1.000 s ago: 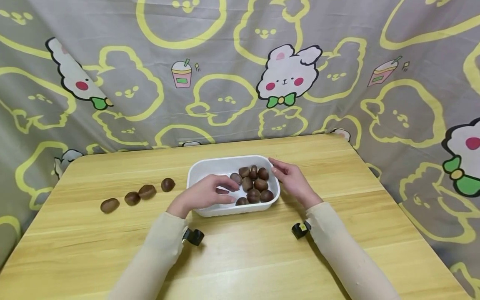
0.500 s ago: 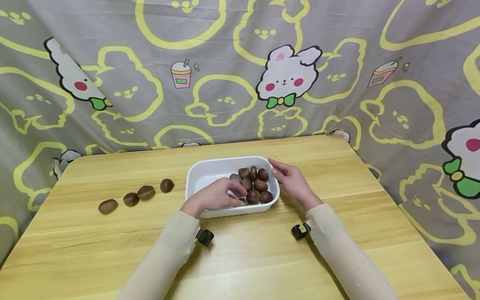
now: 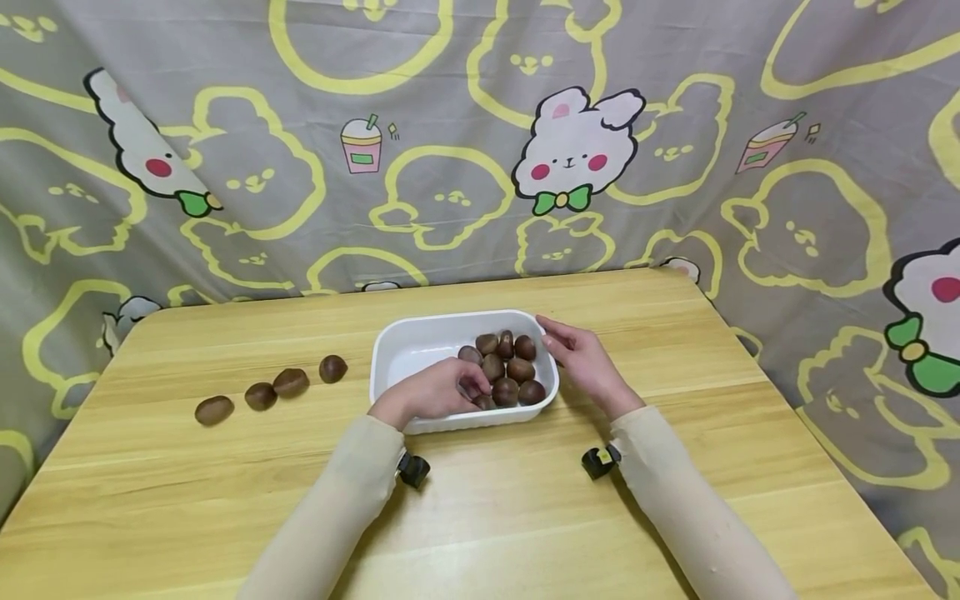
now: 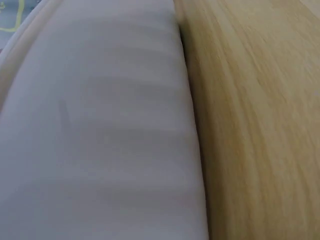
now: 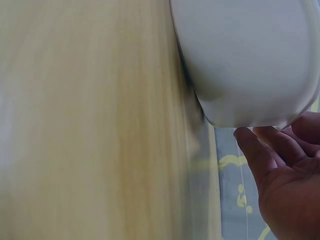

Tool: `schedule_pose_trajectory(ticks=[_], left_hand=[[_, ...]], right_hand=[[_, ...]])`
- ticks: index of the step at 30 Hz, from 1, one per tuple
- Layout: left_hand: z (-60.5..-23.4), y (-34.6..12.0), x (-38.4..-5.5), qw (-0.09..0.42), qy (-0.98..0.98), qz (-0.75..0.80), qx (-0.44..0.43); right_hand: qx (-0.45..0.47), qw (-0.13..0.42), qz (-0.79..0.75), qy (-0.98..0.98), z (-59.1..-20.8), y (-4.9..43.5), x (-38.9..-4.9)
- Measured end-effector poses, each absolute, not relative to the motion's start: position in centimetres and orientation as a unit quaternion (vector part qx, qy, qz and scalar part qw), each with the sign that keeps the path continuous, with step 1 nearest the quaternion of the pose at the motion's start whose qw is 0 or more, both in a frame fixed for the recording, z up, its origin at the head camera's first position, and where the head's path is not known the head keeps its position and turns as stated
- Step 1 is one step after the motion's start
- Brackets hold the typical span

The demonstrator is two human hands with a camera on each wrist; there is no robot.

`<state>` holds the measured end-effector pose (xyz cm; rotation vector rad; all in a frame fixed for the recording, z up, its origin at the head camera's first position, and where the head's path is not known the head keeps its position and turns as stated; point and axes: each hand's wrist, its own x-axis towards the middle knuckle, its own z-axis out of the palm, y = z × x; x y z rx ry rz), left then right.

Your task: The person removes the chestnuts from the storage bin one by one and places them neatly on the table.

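In the head view my left hand (image 3: 435, 388) reaches over the near rim into a white plastic tray (image 3: 408, 342). Its curled fingers close round a brown chestnut (image 3: 484, 402) by the near wall; the thumb tip is largely hidden. Several more chestnuts (image 3: 521, 371) lie together in the tray's right half. My right hand (image 3: 588, 362) holds the tray's right end, thumb at the rim. From the right wrist, the fingers of that hand (image 5: 285, 170) show against the tray's outer end wall (image 5: 250, 75). The left wrist view shows only a pale sleeve (image 4: 100, 125) beside wood.
Several chestnuts (image 3: 291, 382) lie in a loose slanting row on the wooden table (image 3: 487, 517), left of the tray. A grey curtain (image 3: 442, 108) with cartoon animals hangs along the back and sides. Both wrists carry a small black camera (image 3: 414, 470).
My left hand has moved right and down into the tray, and its fingers have closed in on a chestnut at the near side. The right hand has kept its place at the tray's end.
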<state>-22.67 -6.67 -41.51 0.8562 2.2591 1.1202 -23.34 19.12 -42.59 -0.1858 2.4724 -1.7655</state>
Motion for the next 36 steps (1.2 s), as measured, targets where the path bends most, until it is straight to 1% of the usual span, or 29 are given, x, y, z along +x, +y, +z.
schedule_pose_trajectory(ticks=[16,26,30,36], left_hand=[[-41.0,-6.0,-23.0,0.218,0.848,0.366,0.314],[-40.7,-6.5,-22.4,0.151,0.844,0.400,0.323],[-40.4,-7.2,-22.4,0.132,0.830,0.432,0.328],[-39.4,-8.6,-22.5,0.092,0.820,0.470,0.312]], right_hand=[[-0.052,0.052,-0.595,0.801,-42.4,19.6,-23.3],[-0.053,0.056,-0.593,0.802,-42.5,19.6,-23.1],[-0.055,0.059,-0.591,0.803,-42.6,19.5,-23.1],[-0.061,0.051,-0.580,0.811,-42.7,19.5,-23.3]])
